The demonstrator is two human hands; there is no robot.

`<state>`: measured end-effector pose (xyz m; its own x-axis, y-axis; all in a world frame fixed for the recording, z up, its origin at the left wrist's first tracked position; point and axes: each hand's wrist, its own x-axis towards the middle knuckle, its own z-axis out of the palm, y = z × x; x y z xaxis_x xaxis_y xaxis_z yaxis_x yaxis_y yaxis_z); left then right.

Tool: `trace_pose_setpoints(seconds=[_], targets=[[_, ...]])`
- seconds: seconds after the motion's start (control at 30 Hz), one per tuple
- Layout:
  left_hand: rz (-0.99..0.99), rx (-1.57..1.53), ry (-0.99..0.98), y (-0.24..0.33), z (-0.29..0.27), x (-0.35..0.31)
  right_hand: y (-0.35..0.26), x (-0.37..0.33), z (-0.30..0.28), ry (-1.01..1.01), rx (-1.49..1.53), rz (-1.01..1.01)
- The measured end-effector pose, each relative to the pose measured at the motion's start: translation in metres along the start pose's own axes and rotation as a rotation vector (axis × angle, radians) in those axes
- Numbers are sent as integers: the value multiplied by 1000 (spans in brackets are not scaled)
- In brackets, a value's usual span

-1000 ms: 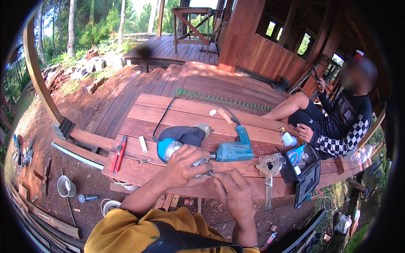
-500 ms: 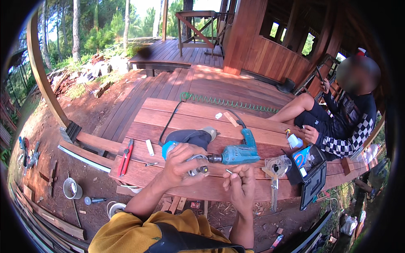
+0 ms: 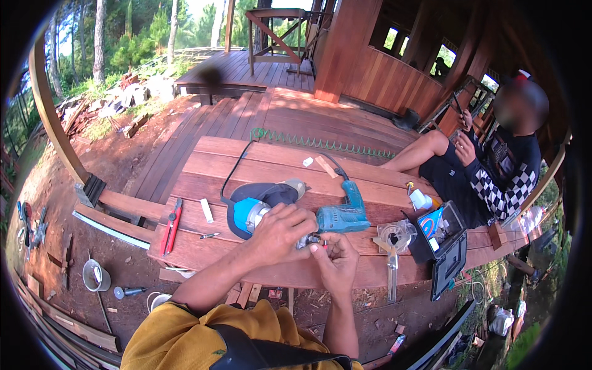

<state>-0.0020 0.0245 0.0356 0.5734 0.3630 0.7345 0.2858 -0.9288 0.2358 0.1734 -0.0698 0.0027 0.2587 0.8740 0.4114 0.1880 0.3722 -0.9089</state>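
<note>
A blue and silver trim router (image 3: 246,213) lies tilted on the wooden tabletop (image 3: 209,265), partly over a dark cap (image 3: 288,190). My left hand (image 3: 287,229) is wrapped round its silver front part. My right hand (image 3: 336,256) pinches at the router's collet end with thumb and finger. A small metal bit is mostly hidden between those fingertips. Just beyond my hands lies a teal power drill (image 3: 342,216) on its side. To the right rests a clear router base (image 3: 396,235) with a metal guide.
Red-handled pliers (image 3: 172,227), a white strip (image 3: 206,211) and a small metal piece (image 3: 210,235) lie at the left. An opened black case (image 3: 453,265) sits at the right. Beyond it a seated person (image 3: 518,163) holds a phone. A green coiled hose (image 3: 327,145) crosses the deck.
The router has gone down and left onto the cap. My right hand has brought the small bit up to the collet. The seated person's lower hand has risen toward the phone.
</note>
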Motion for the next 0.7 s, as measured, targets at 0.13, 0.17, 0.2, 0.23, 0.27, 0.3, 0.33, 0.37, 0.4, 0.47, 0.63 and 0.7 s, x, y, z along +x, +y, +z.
trace_pose_setpoints(seconds=[0.13,0.17,0.2,0.23,0.27,0.3,0.33,0.37,0.4,0.47,0.63,0.7], targets=[[7,13,-10,1,-5,-1,-3,-1,5,-19,24,5],[11,-15,7,0,-7,-1,-4,1,7,-24,-11,-12],[12,-39,20,-1,-10,-1,-6,3,9,-32,-43,-53],[11,-63,36,-3,-13,-1,-9,5,12,-35,-74,-96],[22,-80,56,-5,-15,-2,-11,6,14,-38,-110,-145],[32,-96,77,-7,-18,-2,-14,7,17,-47,-89,-160],[37,-110,99,-10,-21,-2,-15,8,21,-54,-71,-178],[22,-142,108,-12,-24,-3,-17,9,24,-47,-39,-188],[7,-171,116,-14,-28,-3,-19,10,28,-54,28,-161],[-21,-229,138,-19,-35,-4,-20,12,37,-51,185,-90],[-74,-338,153,-29,-51,-7,-21,27,50,-131,211,-20],[-78,-354,161,-30,-53,-9,-23,32,53,-160,243,-6]])
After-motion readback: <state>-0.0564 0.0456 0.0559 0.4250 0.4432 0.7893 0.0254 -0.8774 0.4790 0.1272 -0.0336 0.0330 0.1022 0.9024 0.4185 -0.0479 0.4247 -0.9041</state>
